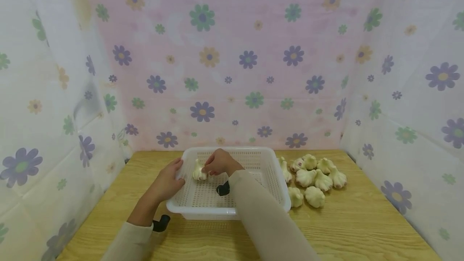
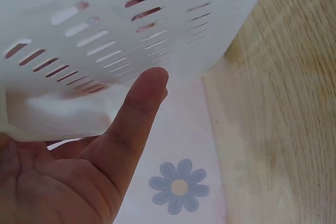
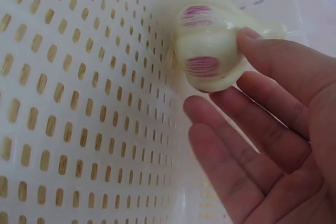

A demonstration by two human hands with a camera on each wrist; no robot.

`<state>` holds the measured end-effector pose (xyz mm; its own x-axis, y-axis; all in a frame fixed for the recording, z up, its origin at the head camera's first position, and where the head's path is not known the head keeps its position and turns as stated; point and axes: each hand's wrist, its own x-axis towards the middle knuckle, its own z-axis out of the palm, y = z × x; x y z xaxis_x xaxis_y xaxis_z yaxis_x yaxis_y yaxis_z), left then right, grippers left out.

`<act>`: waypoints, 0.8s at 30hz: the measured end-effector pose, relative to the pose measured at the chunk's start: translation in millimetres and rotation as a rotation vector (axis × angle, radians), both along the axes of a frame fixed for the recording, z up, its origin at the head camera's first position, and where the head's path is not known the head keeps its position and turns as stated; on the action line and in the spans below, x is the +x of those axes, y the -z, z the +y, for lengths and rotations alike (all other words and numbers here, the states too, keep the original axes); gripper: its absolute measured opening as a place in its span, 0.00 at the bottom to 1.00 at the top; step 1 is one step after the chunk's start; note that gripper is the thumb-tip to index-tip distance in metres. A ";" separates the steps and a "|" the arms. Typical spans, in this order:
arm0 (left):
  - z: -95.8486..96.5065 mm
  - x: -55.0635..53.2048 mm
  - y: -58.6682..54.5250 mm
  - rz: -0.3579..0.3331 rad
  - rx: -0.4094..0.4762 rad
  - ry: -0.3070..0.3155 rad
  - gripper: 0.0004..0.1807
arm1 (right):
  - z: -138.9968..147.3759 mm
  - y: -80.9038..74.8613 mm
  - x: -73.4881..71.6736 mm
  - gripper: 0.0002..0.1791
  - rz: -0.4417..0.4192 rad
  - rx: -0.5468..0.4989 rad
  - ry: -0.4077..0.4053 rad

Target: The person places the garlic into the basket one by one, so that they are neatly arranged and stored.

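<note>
A white plastic basket (image 1: 226,211) with slotted walls stands on the wooden table. My left hand (image 1: 167,181) holds its left rim; in the left wrist view, a straight digit of the left hand (image 2: 94,166) lies along the basket's outer wall (image 2: 178,3). Inside the basket, toward the left, my right hand (image 1: 219,162) pinches a garlic bulb (image 1: 199,171). Purple streaks and short roots show on this garlic bulb (image 3: 205,51) in the right wrist view. There the thumb of the right hand (image 3: 283,114) presses one side of the bulb, with fingertips beneath it.
Several more garlic bulbs (image 1: 314,196) lie on the table (image 1: 362,220), close along the basket's right side. Flower-printed cloth (image 1: 232,39) hangs behind the table and along both sides. Small black wrist cameras sit by both sleeves.
</note>
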<state>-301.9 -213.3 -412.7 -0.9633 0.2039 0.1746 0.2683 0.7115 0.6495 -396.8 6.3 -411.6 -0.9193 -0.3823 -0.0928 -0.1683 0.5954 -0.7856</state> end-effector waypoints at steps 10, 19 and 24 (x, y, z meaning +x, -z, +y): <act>-1.2 0.7 -1.4 0.004 -0.001 -0.013 0.39 | 1.7 0.0 0.3 0.13 -0.044 -0.034 -0.030; 0.5 1.6 -3.6 -0.011 0.007 -0.009 0.39 | 3.1 -8.6 5.7 0.24 -0.096 -0.001 -0.148; 0.4 2.0 -3.8 -0.014 0.003 0.001 0.39 | -3.6 -5.4 6.7 0.25 -0.092 0.046 -0.174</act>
